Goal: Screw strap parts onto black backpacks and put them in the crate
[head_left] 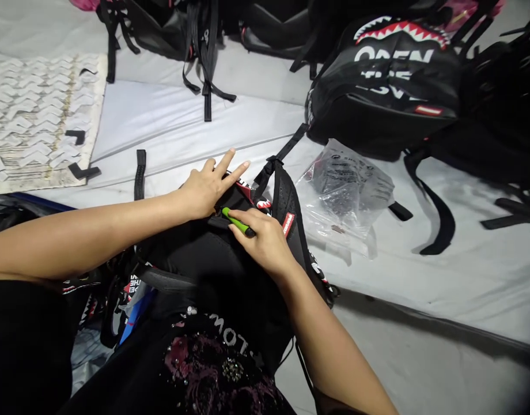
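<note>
A black backpack [243, 271] lies in front of me at the table's edge, with its padded shoulder strap [286, 199] bearing a red label. My right hand [265, 239] is closed around a slim green tool with a dark end [238, 222], whose exact kind I cannot make out. The tool's tip meets the bag near its top. Spread across the upper part of the bag, my left hand [207, 187] has its fingers stretched out; its thumb is hidden. The two hands are close together, and the tool's tip sits just beside the left palm.
Another black backpack with white lettering [386, 80] stands at the back right. A clear plastic bag [347, 190] lies right of my work. More black bags [273, 26] line the far side. At left is a board with rows of white angled pieces [36, 121].
</note>
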Motion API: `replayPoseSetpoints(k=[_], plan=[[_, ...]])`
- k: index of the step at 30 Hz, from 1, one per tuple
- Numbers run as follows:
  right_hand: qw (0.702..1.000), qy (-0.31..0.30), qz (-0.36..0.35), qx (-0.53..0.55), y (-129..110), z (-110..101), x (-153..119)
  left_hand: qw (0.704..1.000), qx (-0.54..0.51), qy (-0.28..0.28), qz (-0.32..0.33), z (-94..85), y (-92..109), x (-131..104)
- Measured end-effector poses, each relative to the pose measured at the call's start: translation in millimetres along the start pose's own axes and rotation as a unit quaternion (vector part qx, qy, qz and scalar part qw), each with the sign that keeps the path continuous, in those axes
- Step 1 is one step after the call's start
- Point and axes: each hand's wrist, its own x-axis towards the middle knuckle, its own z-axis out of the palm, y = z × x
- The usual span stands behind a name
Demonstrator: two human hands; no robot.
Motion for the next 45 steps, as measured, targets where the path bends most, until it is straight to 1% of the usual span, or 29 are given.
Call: replayPoseSetpoints(k=[2, 5, 9, 13, 16, 20, 21, 23, 26, 27, 29, 31, 34, 35, 37, 40, 42, 45], plan=[[1.000, 0.008, -0.006, 0.016, -0.4, -1.2, -1.0, 1.000, -0.001, 0.004, 0.006, 0.6, 0.2, -1.4], [0.999, 0.016, -0.004, 0.040, 1.6, -6.7, -5.6, 0.999, -0.012, 0.016, 0.026, 3.2, -4.6, -2.1], [0.999, -0.018, 0.024, 0.045, 2.7, -11.9, -1.1, 0.998, -0.020, 0.018, 0.054, 5.7, -12.7, -2.2], [0.999, -0.033, 0.020, 0.021, 0.1, -9.4, 8.7, 0.997, -0.028, 0.018, 0.067, 4.2, -17.4, -4.3], [1.000, -0.015, 0.005, -0.020, -1.1, -3.7, 7.6, 0.997, -0.051, 0.010, 0.051, 0.8, -17.6, -5.7], [0.998, 0.015, -0.010, -0.062, 0.1, 4.3, 1.5, 0.997, -0.050, -0.049, 0.021, -3.1, -11.8, -4.2], [0.997, 0.017, -0.012, -0.068, 0.6, 5.6, 0.9, 0.998, -0.040, -0.053, 0.009, -3.1, -9.6, -4.2], [0.997, 0.018, -0.017, -0.076, 1.5, 6.8, 1.1, 0.999, -0.024, -0.038, -0.012, -1.5, -5.4, -6.0], [0.995, 0.027, -0.029, -0.090, 2.1, 5.3, 2.6, 0.998, -0.033, -0.005, -0.052, 2.0, -2.8, -12.3], [0.994, 0.034, -0.036, -0.094, 2.0, 4.4, 3.0, 0.997, -0.042, -0.006, -0.071, 2.3, -3.5, -14.4], [0.992, 0.045, -0.052, -0.102, 1.5, 2.5, 3.4, 0.993, -0.060, -0.027, -0.101, 0.2, -7.2, -16.5], [0.992, 0.045, -0.063, -0.103, 0.7, 1.3, 3.6, 0.990, -0.082, -0.064, -0.095, -4.8, -13.5, -15.5], [0.994, 0.029, -0.059, -0.091, -0.9, 1.6, 4.4, 0.987, -0.105, -0.107, -0.058, -12.2, -23.4, -11.9], [0.994, 0.025, -0.054, -0.092, -1.6, 2.1, 4.7, 0.987, -0.106, -0.112, -0.050, -13.3, -25.6, -11.6], [0.993, 0.020, -0.045, -0.103, -3.3, 3.7, 5.0, 0.988, -0.106, -0.101, -0.053, -12.6, -28.0, -13.1], [0.992, 0.016, -0.039, -0.119, -5.7, 6.1, 5.0, 0.986, -0.108, -0.082, -0.098, -7.6, -29.4, -18.3], [0.993, 0.010, -0.038, -0.110, -5.8, 7.5, 5.6, 0.983, -0.109, -0.091, -0.117, -4.9, -31.5, -20.0], [0.998, 0.008, -0.034, -0.061, -2.7, 10.5, 9.7, 0.984, -0.112, -0.108, -0.089, -3.0, -36.4, -17.7]])
